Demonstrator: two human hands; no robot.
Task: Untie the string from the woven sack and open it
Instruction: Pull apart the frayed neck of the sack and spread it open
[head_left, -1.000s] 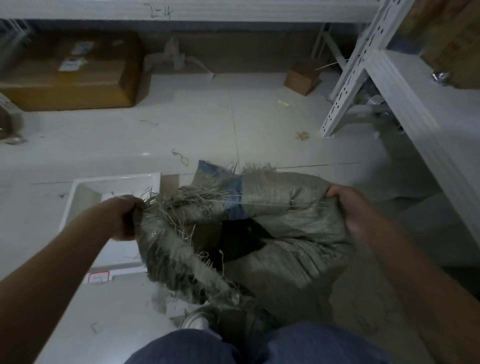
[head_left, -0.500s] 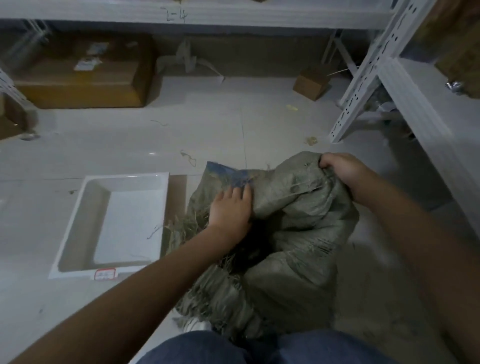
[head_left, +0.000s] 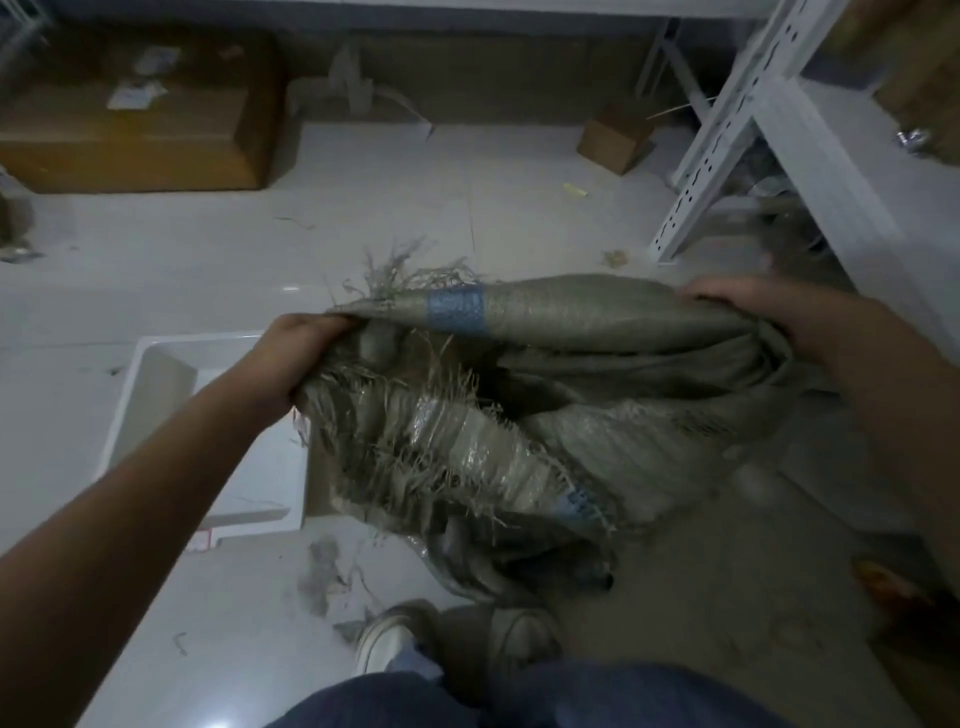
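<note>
A grey-green woven sack (head_left: 597, 322) with a blue stripe and frayed edges hangs in front of me over the floor. My left hand (head_left: 296, 358) grips the frayed rim at the sack's left end. My right hand (head_left: 769, 317) grips the bunched rim at its right end. The rim is stretched between both hands, with the mouth gaping a little between the far and near edges. No string shows on the sack.
A white shallow tray (head_left: 156, 364) lies on the floor at the left, under my left arm. A large cardboard box (head_left: 135, 130) and a small box (head_left: 613, 135) stand at the back. White metal shelving (head_left: 737, 114) runs along the right. My shoes (head_left: 395, 639) are below.
My left hand has left the middle of the sack and taken the rim's left end. My right hand has moved right, so the rim is now stretched wide.
</note>
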